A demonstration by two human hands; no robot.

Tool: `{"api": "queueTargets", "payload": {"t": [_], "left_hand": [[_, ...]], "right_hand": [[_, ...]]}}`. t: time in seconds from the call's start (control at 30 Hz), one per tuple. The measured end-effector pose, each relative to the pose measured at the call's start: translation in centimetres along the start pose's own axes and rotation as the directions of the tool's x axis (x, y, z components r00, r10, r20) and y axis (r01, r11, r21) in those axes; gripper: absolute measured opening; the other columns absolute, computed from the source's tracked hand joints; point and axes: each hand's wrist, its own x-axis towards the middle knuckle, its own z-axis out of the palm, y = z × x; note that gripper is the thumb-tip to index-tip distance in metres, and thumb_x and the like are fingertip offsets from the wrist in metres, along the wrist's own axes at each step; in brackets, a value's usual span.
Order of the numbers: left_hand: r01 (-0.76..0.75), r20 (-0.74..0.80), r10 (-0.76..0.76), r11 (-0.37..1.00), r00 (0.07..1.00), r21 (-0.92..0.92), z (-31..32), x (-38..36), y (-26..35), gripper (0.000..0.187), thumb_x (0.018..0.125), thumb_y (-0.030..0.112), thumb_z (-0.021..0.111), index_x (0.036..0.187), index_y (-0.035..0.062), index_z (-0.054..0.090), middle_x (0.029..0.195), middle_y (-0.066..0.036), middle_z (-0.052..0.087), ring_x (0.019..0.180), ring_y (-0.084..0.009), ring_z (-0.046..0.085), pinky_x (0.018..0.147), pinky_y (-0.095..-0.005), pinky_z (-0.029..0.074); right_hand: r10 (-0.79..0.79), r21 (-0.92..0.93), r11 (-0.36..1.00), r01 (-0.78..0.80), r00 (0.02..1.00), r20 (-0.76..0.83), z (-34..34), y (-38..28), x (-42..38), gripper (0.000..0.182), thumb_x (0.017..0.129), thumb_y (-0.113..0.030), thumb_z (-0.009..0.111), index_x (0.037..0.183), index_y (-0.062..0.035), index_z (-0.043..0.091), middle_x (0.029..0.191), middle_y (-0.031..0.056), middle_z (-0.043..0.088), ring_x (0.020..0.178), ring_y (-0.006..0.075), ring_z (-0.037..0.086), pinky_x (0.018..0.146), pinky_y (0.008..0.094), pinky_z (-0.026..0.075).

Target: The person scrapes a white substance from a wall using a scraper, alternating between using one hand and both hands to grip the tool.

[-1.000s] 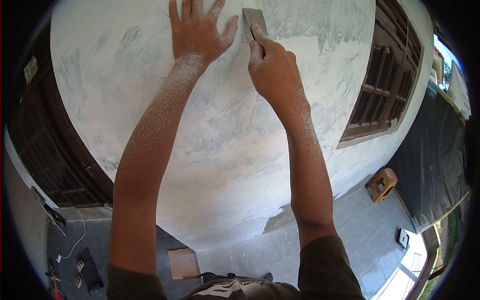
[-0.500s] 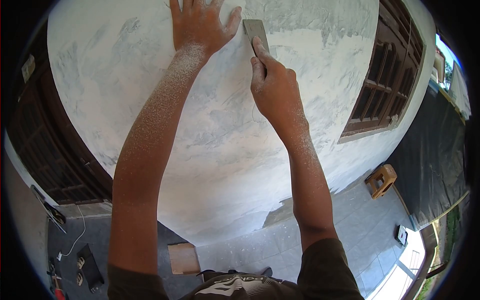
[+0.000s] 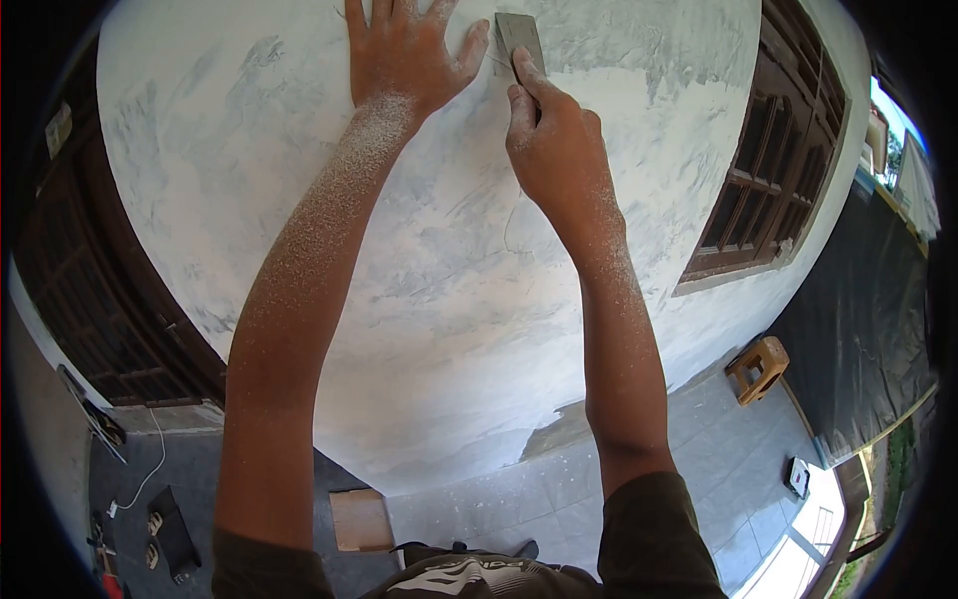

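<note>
My left hand [image 3: 409,55] lies flat on the upper wall [image 3: 429,299], fingers spread, with the fingertips cut off by the top edge of the view. White dust coats its wrist and forearm. To its right, my right hand [image 3: 559,135] grips a putty knife [image 3: 519,35], index finger laid along the blade and thumb beside it. The flat grey blade points up against the wall; its handle is mostly hidden in the palm. Streaky white and grey filler covers the wall around both hands, with a greyer patch at upper right.
A brown wooden window [image 3: 773,150] is at right, and a dark wooden door [image 3: 110,270] at left. On the tiled floor stand a tan stool [image 3: 758,369] and a cardboard piece [image 3: 361,520]. Sandals [image 3: 154,539] and a white cable [image 3: 150,479] lie lower left. A black sheet [image 3: 858,319] hangs at right.
My right hand has slid the putty knife up the wall and slightly right. My left hand stays flat on the wall, a little further right in the view.
</note>
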Motion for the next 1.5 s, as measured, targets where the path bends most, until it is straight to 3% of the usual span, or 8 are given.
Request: {"api": "queueTargets", "payload": {"t": [0.57,0.6,0.7,0.9,1.0,1.3,1.37,1.5], "left_hand": [[0.134,-0.006,-0.134,0.991,0.991,-0.019,0.1,0.3,0.9,0.073,0.089,0.051,0.056,0.151,0.0192,0.037,0.162,-0.022,0.013,0.151,-0.0356,0.010,0.120,-0.0565,0.008],[0.135,-0.004,-0.135,0.991,0.991,-0.002,0.1,0.3,0.9,0.072,0.089,0.051,0.056,0.151,0.0192,0.037,0.162,-0.022,0.013,0.151,-0.0354,0.009,0.120,-0.0563,0.008],[0.126,-0.010,-0.126,0.992,0.992,0.014,0.2,0.3,0.9,0.072,0.089,0.050,0.056,0.151,0.0191,0.038,0.162,-0.022,0.013,0.151,-0.0353,0.009,0.120,-0.0558,0.008],[0.118,-0.013,-0.118,0.993,0.993,0.010,0.1,0.2,0.9,0.071,0.090,0.050,0.055,0.151,0.0183,0.038,0.161,-0.022,0.014,0.151,-0.0355,0.009,0.120,-0.0554,0.007],[0.126,-0.005,-0.126,0.992,0.992,0.016,-0.1,0.4,0.9,0.071,0.090,0.050,0.054,0.151,0.0180,0.038,0.161,-0.022,0.015,0.151,-0.0355,0.010,0.120,-0.0556,0.006],[0.123,-0.014,-0.123,0.992,0.992,0.026,-0.1,0.2,1.1,0.071,0.090,0.052,0.053,0.151,0.0176,0.038,0.161,-0.023,0.015,0.151,-0.0356,0.009,0.120,-0.0567,0.006],[0.120,0.002,-0.120,0.992,0.993,0.030,-0.1,0.3,1.1,0.071,0.091,0.052,0.052,0.151,0.0176,0.037,0.161,-0.023,0.015,0.151,-0.0355,0.009,0.120,-0.0569,0.006],[0.112,0.001,-0.112,0.994,0.994,0.018,0.0,0.0,1.0,0.070,0.092,0.052,0.050,0.151,0.0176,0.037,0.161,-0.022,0.014,0.151,-0.0359,0.009,0.120,-0.0571,0.005]], "right_hand": [[0.002,-0.052,0.999,0.000,0.999,0.033,-0.4,0.1,-1.9,0.035,0.101,-0.016,0.050,0.132,-0.0037,0.059,0.083,0.0230,0.071,0.071,0.0321,0.073,0.065,0.0416,0.061],[0.041,-0.053,0.998,-0.037,0.995,0.086,-0.5,0.1,-1.9,0.035,0.100,-0.016,0.050,0.132,-0.0036,0.059,0.082,0.0232,0.071,0.071,0.0325,0.073,0.065,0.0418,0.061],[-0.008,-0.005,1.000,0.008,1.000,0.006,-0.6,-0.2,0.7,0.035,0.100,-0.016,0.050,0.131,-0.0038,0.060,0.083,0.0232,0.071,0.071,0.0330,0.073,0.065,0.0426,0.061],[0.039,-0.018,0.999,-0.038,0.997,0.060,-0.6,0.0,-1.3,0.035,0.100,-0.018,0.049,0.129,-0.0027,0.061,0.086,0.0249,0.071,0.074,0.0364,0.072,0.067,0.0446,0.061],[-0.006,0.001,1.000,0.006,1.000,-0.002,-0.4,-0.4,0.5,0.035,0.100,-0.017,0.049,0.128,-0.0025,0.062,0.088,0.0253,0.071,0.076,0.0369,0.072,0.069,0.0453,0.060],[0.007,0.017,1.000,-0.008,0.998,0.068,-0.9,0.0,-0.5,0.035,0.099,-0.017,0.051,0.129,-0.0013,0.061,0.088,0.0246,0.071,0.075,0.0351,0.073,0.073,0.0440,0.060],[-0.052,0.037,0.998,0.053,0.998,-0.020,-0.8,0.0,1.2,0.035,0.100,-0.018,0.050,0.129,-0.0016,0.061,0.088,0.0246,0.071,0.075,0.0354,0.073,0.074,0.0442,0.060],[0.012,0.039,0.999,-0.015,0.998,0.067,-1.8,-0.8,1.1,0.036,0.100,-0.018,0.050,0.130,-0.0021,0.060,0.088,0.0246,0.071,0.076,0.0359,0.072,0.075,0.0443,0.060]]}}
